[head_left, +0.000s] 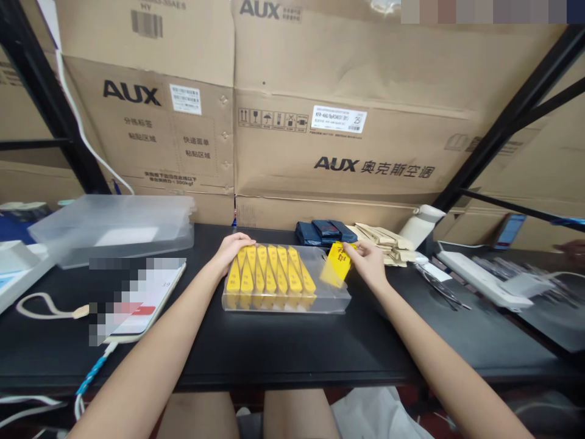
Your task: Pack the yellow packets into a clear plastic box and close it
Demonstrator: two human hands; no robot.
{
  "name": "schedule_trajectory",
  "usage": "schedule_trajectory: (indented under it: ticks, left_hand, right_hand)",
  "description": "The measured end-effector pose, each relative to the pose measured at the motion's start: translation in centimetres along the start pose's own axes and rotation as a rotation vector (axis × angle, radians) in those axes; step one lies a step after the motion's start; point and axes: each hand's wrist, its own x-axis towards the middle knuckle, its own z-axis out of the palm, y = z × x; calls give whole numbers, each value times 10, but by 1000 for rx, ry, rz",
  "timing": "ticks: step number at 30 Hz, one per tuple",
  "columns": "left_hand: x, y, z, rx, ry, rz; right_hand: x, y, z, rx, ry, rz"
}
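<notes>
A clear plastic box (286, 302) lies on the black table, with several yellow packets (269, 277) packed in a row across its left and middle part. My left hand (235, 249) grips the back left corner of this box, fingers over its rim. At the box's right end, my right hand (368, 262) pinches a yellow packet (337, 265) with dark red print between thumb and fingers. That packet is tilted, and its lower part is over the right section of the box; whether it touches the bottom cannot be seen.
Behind the box are dark blue packets (324, 231) and a stack of tan envelopes (384, 241) beside a white bottle (423, 222). A phone (148, 305) and empty clear boxes (114, 225) are left; a white device (484, 280) is right. Cartons (342, 67) stand behind.
</notes>
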Motion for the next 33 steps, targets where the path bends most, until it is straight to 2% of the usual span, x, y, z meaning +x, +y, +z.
schedule_trajectory:
  ticks: [7, 17, 22, 27, 33]
  left_hand:
    - [-1, 1, 1, 0, 10, -13]
    - [-4, 4, 2, 22, 25, -22]
    - [-6, 4, 2, 39, 27, -23]
    - [-5, 4, 1, 25, 20, -23]
    - [-5, 4, 1, 7, 16, -23]
  right_hand:
    - [1, 0, -3, -178, -131, 28]
    - [-6, -11, 1, -110, -596, 234]
    - [-6, -15, -6, 51, -814, 401]
    - [-6, -14, -9, 214, -883, 548]
    - [-5, -12, -9, 236, -885, 631]
